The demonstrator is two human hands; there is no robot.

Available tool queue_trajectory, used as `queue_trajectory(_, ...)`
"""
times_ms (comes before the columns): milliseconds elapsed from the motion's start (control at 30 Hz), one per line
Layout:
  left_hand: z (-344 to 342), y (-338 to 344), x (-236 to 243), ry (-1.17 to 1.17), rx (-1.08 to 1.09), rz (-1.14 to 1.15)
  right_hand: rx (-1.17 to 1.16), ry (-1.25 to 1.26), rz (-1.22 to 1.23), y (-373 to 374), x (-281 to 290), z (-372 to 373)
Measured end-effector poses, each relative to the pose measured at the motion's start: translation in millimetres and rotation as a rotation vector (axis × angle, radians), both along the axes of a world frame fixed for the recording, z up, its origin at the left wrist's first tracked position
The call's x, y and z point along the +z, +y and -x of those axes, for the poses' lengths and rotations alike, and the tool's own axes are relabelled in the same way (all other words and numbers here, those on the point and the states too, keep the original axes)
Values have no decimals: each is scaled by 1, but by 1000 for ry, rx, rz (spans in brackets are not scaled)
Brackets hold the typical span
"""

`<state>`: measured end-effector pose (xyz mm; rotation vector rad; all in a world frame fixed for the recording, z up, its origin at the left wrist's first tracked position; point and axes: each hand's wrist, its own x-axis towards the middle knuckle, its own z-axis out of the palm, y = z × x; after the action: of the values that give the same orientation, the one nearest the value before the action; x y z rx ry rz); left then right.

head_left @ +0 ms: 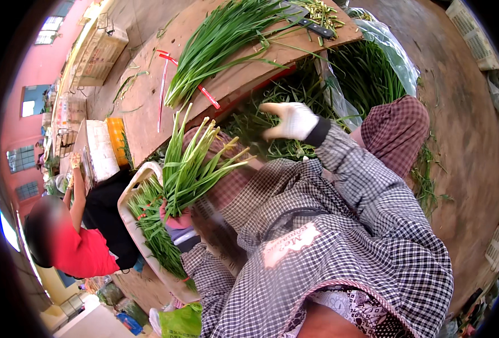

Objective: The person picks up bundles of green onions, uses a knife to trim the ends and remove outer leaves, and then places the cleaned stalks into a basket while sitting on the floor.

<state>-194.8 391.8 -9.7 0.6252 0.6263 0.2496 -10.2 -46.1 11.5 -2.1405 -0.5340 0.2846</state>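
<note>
My left hand (176,218), in a pinkish glove, is closed round a bunch of garlic chives (190,177), pale cut ends pointing up and right. Just below it, bundled chives (158,236) with red ties lie in a white crate (127,197). Above my lap, my white-gloved right hand (293,120) is in the air with thumb and fingers apart and nothing in it. A large pile of loose chives (221,42) covers part of the wooden board (148,107) ahead of me. Red tie strips (209,97) lie beside and under that pile.
A knife (317,27) and short cut stalk ends (325,14) are at the board's far right. An open plastic bag of chives (367,73) stands right of the board. Loose leaves (277,143) lie below its edge. Another person in red (86,248) sits at left near foam boxes (101,149).
</note>
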Motion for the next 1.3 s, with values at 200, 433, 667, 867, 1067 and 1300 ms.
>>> queue_trajectory(200, -8, -4, 0, -110, -128, 39, 186, 311, -392, 81, 50, -19)
queue_trajectory(433, -4, -22, -13, 71, -56, -420, -301, 283, -621, 17, 26, -20)
queue_trajectory(667, -3, -20, -21, -32, -68, -413, 54, 262, -302, 29, 13, 14)
queue_trajectory(867, 5, -17, -34, -94, -36, -1376, 151, 387, -407, 58, 22, 3)
queue_trajectory(1067, -9, -18, -11, 30, -37, -15, -353, 474, -617, -35, 27, -12)
queue_trajectory(1300, -7, -12, -16, -18, -55, 6, 105, 60, -176, 69, 30, 9)
